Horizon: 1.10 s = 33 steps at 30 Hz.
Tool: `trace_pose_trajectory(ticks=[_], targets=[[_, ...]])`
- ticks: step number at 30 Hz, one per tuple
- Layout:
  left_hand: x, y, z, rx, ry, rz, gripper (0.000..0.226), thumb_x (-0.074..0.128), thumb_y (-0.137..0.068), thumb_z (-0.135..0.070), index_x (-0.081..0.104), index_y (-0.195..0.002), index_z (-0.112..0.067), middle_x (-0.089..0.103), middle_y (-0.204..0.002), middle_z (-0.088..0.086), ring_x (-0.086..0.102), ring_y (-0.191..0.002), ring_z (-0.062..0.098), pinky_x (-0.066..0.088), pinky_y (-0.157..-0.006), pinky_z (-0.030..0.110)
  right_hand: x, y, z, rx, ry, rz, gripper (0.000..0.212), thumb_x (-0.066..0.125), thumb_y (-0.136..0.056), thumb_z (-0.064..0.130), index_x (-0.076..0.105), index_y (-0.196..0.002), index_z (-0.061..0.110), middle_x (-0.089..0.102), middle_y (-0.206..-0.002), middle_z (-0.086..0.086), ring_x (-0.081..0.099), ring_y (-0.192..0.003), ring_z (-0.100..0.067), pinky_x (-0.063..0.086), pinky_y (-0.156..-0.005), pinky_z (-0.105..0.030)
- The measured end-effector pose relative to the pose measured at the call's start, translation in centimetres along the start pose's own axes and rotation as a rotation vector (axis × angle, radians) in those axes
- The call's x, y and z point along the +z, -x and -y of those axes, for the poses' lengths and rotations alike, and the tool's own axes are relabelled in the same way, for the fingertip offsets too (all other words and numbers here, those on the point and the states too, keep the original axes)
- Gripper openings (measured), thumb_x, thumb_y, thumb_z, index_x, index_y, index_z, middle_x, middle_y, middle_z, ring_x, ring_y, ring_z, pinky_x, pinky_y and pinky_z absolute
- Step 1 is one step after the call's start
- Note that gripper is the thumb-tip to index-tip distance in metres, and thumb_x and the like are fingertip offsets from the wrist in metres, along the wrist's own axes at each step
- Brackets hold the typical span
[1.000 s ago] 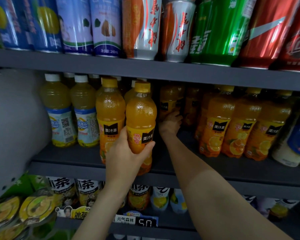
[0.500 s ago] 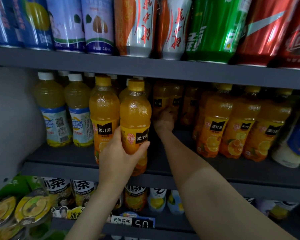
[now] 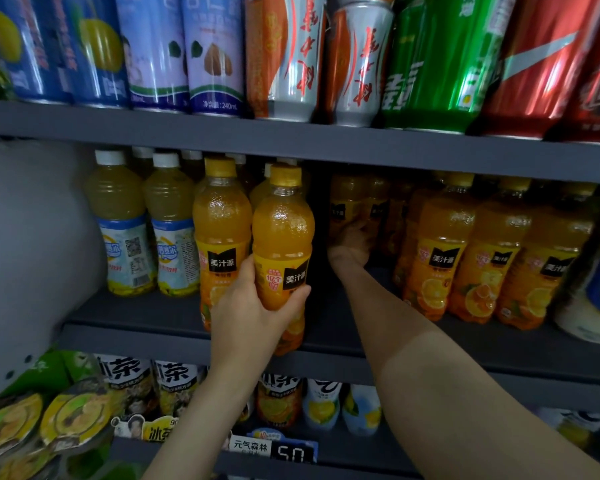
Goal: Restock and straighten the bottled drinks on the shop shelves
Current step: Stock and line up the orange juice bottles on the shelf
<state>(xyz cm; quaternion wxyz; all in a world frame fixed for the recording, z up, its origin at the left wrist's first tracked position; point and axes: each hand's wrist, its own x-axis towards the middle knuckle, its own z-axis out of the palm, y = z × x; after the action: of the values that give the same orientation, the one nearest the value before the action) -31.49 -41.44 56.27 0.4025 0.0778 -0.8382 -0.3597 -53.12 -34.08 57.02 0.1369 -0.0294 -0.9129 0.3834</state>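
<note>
Your left hand (image 3: 253,308) is gripping an orange juice bottle (image 3: 283,233) low on its label, at centre frame: thumb curling round the right side, fingers wrapping the left. The bottle is standing upright at the front edge of the middle shelf (image 3: 326,351); its base is hidden behind your hand, so whether it is resting on the shelf is unclear. It is sitting just beside a second orange bottle (image 3: 222,230) on its left, the two touching or nearly so.

Your right hand (image 3: 352,244) is reaching deep into the dark gap right of centre, fingers curling round a back-row orange bottle (image 3: 349,206). Shadow is hiding how firm that hold is.

Count, middle shelf: two pale yellow bottles with white caps (image 3: 142,220) are standing in front at left, with more white caps behind, number unclear. Three orange bottles (image 3: 485,254) are lining the front at right, with dimmer ones behind them. A white and blue bottle (image 3: 596,296) is sitting at the far right edge.

Upper shelf (image 3: 291,140), across the top of the frame: eight cans (image 3: 437,60) are showing, four blue or lilac, two orange and silver, one green, one red, with a further red one cut off at the right edge.

Lower shelf: tea bottles (image 3: 174,386) and a price tag (image 3: 272,448) are showing at the bottom of the frame.
</note>
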Motion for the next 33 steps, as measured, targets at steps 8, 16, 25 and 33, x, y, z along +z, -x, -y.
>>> trace_pose_trajectory(ticks=[8, 16, 25, 33], targets=[[-0.1, 0.0, 0.1, -0.011, 0.007, 0.012, 0.057, 0.064, -0.070, -0.055, 0.051, -0.113, -0.019, 0.058, -0.091, -0.009, 0.051, -0.083, 0.007, 0.034, -0.069, 0.018, -0.2, 1.1, -1.0, -0.019, -0.085, -0.006, 0.088, 0.070, -0.080, 0.030, 0.014, -0.144, 0.006, 0.035, -0.141, -0.022, 0.040, -0.128, -0.035, 0.042, -0.101, -0.043], [0.0, 0.1, 0.0, -0.008, 0.014, -0.001, 0.056, 0.066, -0.073, -0.050, 0.052, -0.115, -0.016, 0.059, -0.093, -0.006, 0.050, -0.084, 0.008, 0.033, -0.071, 0.021, -1.8, 3.5, -3.2, -0.040, -0.059, -0.111, 0.071, 0.067, -0.083, 0.025, 0.028, -0.136, 0.000, 0.038, -0.134, -0.023, 0.039, -0.124, -0.038, 0.038, -0.100, -0.043], [0.0, 0.2, -0.2, -0.011, 0.046, 0.000, 0.054, 0.069, -0.074, -0.045, 0.052, -0.116, -0.015, 0.057, -0.095, -0.008, 0.048, -0.087, 0.007, 0.035, -0.075, 0.022, -2.3, 2.7, -3.3, 0.025, -0.065, -0.101, 0.068, 0.062, -0.086, 0.016, 0.022, -0.138, -0.001, 0.034, -0.139, -0.023, 0.037, -0.128, -0.038, 0.036, -0.102, -0.043], [-0.4, 0.0, -0.5, -0.067, 0.052, 0.061, 0.058, 0.069, -0.075, -0.043, 0.049, -0.121, -0.016, 0.056, -0.099, -0.009, 0.047, -0.090, 0.006, 0.033, -0.077, 0.020, -2.5, 2.3, -3.4, 0.031, -0.064, -0.028, 0.070, 0.058, -0.088, 0.008, 0.015, -0.141, -0.006, 0.030, -0.142, -0.025, 0.034, -0.131, -0.037, 0.030, -0.109, -0.041]])
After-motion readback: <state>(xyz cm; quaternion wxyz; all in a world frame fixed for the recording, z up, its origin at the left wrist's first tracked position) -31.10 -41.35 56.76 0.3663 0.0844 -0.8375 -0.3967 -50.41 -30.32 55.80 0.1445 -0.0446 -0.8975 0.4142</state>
